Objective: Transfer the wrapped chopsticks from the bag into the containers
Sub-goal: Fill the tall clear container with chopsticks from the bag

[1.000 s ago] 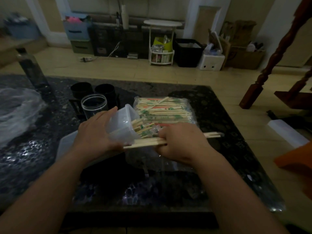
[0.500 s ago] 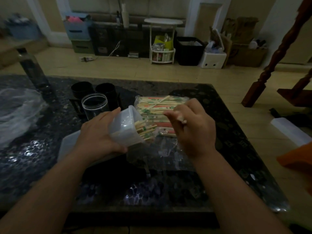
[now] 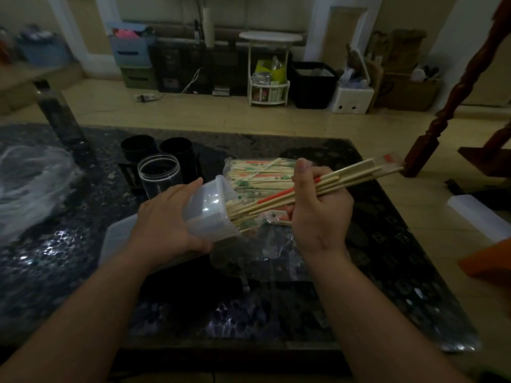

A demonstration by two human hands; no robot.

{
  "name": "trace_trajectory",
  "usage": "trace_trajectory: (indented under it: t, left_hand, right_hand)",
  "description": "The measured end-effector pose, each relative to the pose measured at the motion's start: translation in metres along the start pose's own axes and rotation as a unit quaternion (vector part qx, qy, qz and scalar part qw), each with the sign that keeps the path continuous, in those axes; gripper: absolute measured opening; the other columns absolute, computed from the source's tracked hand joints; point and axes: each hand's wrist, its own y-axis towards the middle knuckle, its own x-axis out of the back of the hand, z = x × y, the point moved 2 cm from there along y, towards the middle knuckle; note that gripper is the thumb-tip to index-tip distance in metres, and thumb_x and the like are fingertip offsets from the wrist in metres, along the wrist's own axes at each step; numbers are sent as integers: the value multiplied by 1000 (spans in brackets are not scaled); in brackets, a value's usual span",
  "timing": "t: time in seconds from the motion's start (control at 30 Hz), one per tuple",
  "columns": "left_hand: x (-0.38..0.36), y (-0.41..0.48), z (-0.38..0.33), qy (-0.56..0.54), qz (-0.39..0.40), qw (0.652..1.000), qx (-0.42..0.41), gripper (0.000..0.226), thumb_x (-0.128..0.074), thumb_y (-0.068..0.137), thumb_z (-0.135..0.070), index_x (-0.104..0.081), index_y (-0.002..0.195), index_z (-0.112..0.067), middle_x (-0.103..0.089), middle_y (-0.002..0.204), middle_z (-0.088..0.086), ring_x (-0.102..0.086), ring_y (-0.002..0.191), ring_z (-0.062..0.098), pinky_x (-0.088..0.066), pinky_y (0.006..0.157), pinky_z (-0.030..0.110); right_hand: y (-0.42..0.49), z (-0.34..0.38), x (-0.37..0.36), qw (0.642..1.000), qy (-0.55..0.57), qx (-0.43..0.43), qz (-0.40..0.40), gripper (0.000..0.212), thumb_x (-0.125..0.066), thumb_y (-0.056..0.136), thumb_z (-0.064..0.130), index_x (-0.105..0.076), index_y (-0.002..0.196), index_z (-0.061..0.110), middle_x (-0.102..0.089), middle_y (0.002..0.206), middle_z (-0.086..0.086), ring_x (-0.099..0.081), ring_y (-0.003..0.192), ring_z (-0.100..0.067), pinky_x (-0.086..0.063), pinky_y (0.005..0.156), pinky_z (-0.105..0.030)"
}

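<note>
At the far left a crumpled sheet of clear plastic (image 3: 33, 189) lies on the dark marbled table (image 3: 55, 266). Further in stand two black cups (image 3: 139, 146) side by side, upright, with one clear jar (image 3: 160, 174) just in front of them, its mouth open upward. The left hand (image 3: 166, 225) wraps round a translucent white container (image 3: 210, 208), fingers curled over its upper side and thumb beneath, holding it off the table and tipped on its side so the mouth faces right; a pale flat lid (image 3: 116, 239) lies under the wrist. That makes four containers in all. Chopstick ends already stick out of the tipped mouth. Behind it lies the bag of wrapped chopsticks (image 3: 257, 175), flat on the table, the sticks inside lying mostly left to right, and its loose clear end is crumpled below the hands. The right hand (image 3: 320, 205), back toward the camera, has its fingers closed firmly round a bundle of wrapped chopsticks (image 3: 359, 175), with one digit raised above it. The bundle's long axis runs from lower left, where its near ends sit in the container's mouth, to upper right, where the far ends and wrapper tips point past the table edge. It holds perhaps five or six pairs; an exact count cannot be made.
</note>
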Motion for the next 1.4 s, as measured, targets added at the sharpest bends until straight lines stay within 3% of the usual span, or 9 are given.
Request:
trace_trajectory:
  t: [0.27, 0.37, 0.53, 0.67, 0.83, 1.0, 1.17, 1.3, 1.4]
  left_hand:
    - [2, -1, -2, -6, 7, 1000, 1, 129, -75, 32, -58, -27, 150, -37, -39, 148, -4, -38, 133, 19, -29, 107, 38]
    - [3, -1, -3, -7, 10, 1000, 4, 129, -75, 32, -58, -26, 151, -37, -38, 148, -4, -37, 133, 19, -28, 105, 37]
    - [3, -1, -6, 1, 14, 1000, 6, 133, -90, 36, -52, -25, 151, -37, -36, 150, -4, -36, 134, 19, -27, 107, 37]
    - [3, -1, -4, -1, 5, 1000, 7, 131, -88, 35, -52, -26, 150, -37, -37, 150, -5, -36, 135, 18, -26, 107, 37]
    - [2, 0, -4, -2, 8, 1000, 8, 128, -94, 42, -44, -26, 150, -37, -35, 150, -4, -35, 136, 20, -26, 108, 40]
    - [3, -1, -4, 1, 9, 1000, 6, 128, -94, 43, -45, -24, 151, -37, -35, 151, -5, -34, 136, 19, -26, 109, 38]
    - [3, 1, -4, 11, 6, 1000, 10, 128, -94, 45, -46, -24, 151, -37, -34, 151, -4, -34, 136, 20, -26, 108, 40]
    - [3, 1, -2, 6, 0, 1000, 17, 128, -93, 45, -46, -23, 151, -37, -34, 151, -4, -34, 135, 20, -26, 108, 40]
    - [4, 2, -1, 0, -5, 1000, 26, 128, -93, 44, -46, -22, 151, -37, -34, 152, -4, -33, 137, 20, -26, 110, 41]
  right_hand:
    - [1, -21, -10, 977, 26, -187, 98, 23, -78, 80, 10, -57, 84, 15, -69, 88, -17, -70, 81, -31, -58, 69, -36]
    - [3, -18, -6, 975, 65, -209, 34, 19, -72, 87, 13, -54, 82, 14, -62, 78, -13, -61, 67, -24, -51, 56, -29]
    - [-2, -30, -8, 940, -7, -294, 174, 12, -74, 85, 16, -63, 81, 16, -65, 65, 2, -58, 51, -5, -43, 43, -19]
    - [6, -29, -3, 964, 30, -260, 42, 6, -60, 92, 13, -58, 87, 10, -58, 71, -4, -50, 49, -6, -40, 43, -20]
    - [-2, -37, -10, 942, -146, -181, 242, 18, -60, 95, 13, -67, 81, 22, -71, 85, 1, -65, 76, -10, -53, 69, -29]
    - [4, -41, -5, 960, -219, -82, 155, 13, -69, 87, 18, -65, 78, 27, -67, 84, 4, -63, 80, -11, -54, 74, -32]
    - [9, -47, 1, 955, -223, -115, 156, 12, -70, 86, 20, -66, 76, 26, -67, 77, 8, -63, 76, -10, -52, 70, -28]
    - [18, -54, 16, 907, -328, -151, 218, 10, -64, 85, 19, -66, 75, 17, -66, 73, 0, -62, 73, -20, -50, 69, -33]
    - [15, -68, 24, 817, -456, -169, 311, 13, -58, 84, 18, -68, 79, 12, -68, 77, -7, -63, 75, -24, -52, 70, -34]
